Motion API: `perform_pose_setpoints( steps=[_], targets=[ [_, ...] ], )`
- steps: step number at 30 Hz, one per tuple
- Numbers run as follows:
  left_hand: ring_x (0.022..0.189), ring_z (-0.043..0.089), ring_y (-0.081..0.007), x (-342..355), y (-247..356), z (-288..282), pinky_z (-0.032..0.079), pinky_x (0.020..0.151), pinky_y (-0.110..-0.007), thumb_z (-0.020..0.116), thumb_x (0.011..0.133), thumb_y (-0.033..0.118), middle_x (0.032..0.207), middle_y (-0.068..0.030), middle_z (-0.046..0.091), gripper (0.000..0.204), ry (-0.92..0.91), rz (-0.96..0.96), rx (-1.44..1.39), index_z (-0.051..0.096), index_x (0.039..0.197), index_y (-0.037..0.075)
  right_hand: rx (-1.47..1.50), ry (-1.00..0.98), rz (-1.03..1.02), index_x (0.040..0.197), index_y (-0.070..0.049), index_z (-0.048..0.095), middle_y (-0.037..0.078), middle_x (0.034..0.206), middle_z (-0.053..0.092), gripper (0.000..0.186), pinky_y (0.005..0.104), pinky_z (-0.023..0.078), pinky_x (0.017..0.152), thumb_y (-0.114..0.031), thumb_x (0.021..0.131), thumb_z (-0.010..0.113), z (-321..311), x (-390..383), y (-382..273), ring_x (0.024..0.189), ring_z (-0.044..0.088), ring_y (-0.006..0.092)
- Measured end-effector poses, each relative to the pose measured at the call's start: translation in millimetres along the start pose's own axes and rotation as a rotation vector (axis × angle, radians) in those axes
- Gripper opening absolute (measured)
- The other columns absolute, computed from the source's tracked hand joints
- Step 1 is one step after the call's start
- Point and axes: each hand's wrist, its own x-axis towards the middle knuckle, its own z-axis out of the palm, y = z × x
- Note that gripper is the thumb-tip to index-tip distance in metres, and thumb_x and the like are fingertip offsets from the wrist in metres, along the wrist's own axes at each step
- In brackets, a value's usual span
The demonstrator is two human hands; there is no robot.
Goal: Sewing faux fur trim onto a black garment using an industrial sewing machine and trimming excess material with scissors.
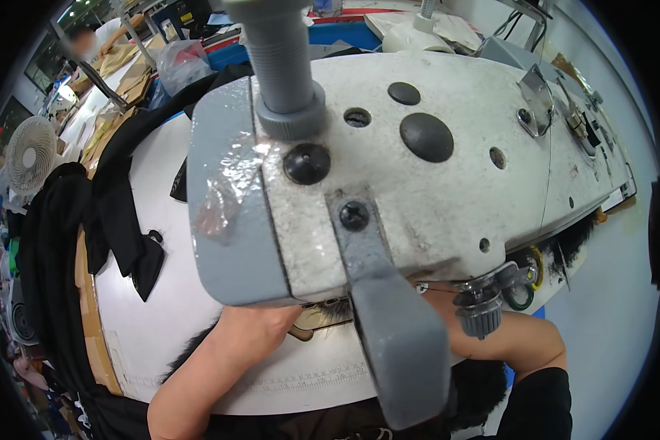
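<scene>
A white and grey sewing machine head (418, 183) fills the middle of the view, seen from above. My left hand (268, 323) reaches under its left end from the lower left; its fingers are mostly hidden by the machine. It rests at black furry fabric (323, 314) lying on the white table (169, 293). My right forearm (521, 341) comes in from the lower right and passes beneath the machine, so my right hand is hidden. More of the black furry fabric (480, 381) shows at the table's near edge.
A long piece of black cloth (117, 213) drapes over the table's left side. A white fan (29, 154) stands at the far left. Cardboard pieces (117, 73), a plastic bag (180, 62) and another person (88, 40) are at the back left.
</scene>
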Motion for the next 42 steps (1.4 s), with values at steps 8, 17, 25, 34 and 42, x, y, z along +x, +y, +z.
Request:
perform_pose_setpoints(
  steps=[8, 17, 25, 34, 42],
  targets=[
    [0.104, 0.064, -0.0329, 7.2, -0.4, -3.4, 0.053, 0.085, -0.045, 0.064, 0.070, 0.001, 0.105, -0.0129, 0.067, 0.022, 0.065, 0.045, -0.050, 0.072, 0.091, 0.004, -0.090, -0.247, 0.210, 0.109, -0.012, 0.068, 0.006, 0.096, 0.071, 0.021, 0.0430, 0.052, 0.081, -0.017, 0.090, 0.060, -9.5, 3.4, -18.4, 0.097, 0.068, 0.0254],
    [0.100, 0.060, -0.0300, 15.6, -5.0, -3.5, 0.052, 0.083, -0.038, 0.063, 0.066, 0.003, 0.100, -0.0122, 0.061, 0.017, 0.253, 0.135, -0.005, 0.064, 0.083, 0.000, -0.329, -0.064, -0.098, 0.115, -0.013, 0.066, 0.003, 0.110, 0.069, 0.024, 0.0456, 0.048, 0.097, -0.024, 0.094, 0.064, -3.2, -13.7, -4.1, 0.112, 0.063, 0.0221],
    [0.100, 0.058, -0.0305, 3.2, -12.9, 4.7, 0.052, 0.085, -0.038, 0.063, 0.065, 0.000, 0.100, -0.0108, 0.060, 0.023, 0.100, 0.071, -0.137, 0.063, 0.088, 0.000, 0.559, -0.141, 0.365, 0.122, -0.013, 0.066, 0.005, 0.112, 0.072, 0.029, 0.0388, 0.053, 0.091, -0.027, 0.097, 0.064, 37.7, -40.6, 13.0, 0.108, 0.068, 0.0214],
    [0.088, 0.063, -0.0358, 11.8, -3.4, -14.9, 0.051, 0.081, -0.045, 0.071, 0.071, 0.008, 0.086, -0.0136, 0.066, 0.017, 0.123, 0.030, -0.040, 0.074, 0.087, 0.001, 0.101, -0.397, 0.193, 0.113, -0.020, 0.071, 0.009, 0.106, 0.073, 0.028, 0.0448, 0.056, 0.080, -0.026, 0.088, 0.063, 1.3, -1.9, 1.8, 0.094, 0.070, 0.0304],
    [0.066, 0.064, -0.0342, 15.3, -1.0, -17.3, 0.052, 0.073, -0.043, 0.077, 0.080, 0.017, 0.064, -0.0148, 0.064, 0.014, 0.139, 0.059, 0.142, 0.077, 0.079, 0.003, 0.038, -0.244, 0.196, 0.113, -0.018, 0.071, 0.011, 0.104, 0.072, 0.029, 0.0472, 0.056, 0.078, -0.025, 0.086, 0.065, -19.2, 0.9, -9.0, 0.096, 0.069, 0.0328]
  ],
)
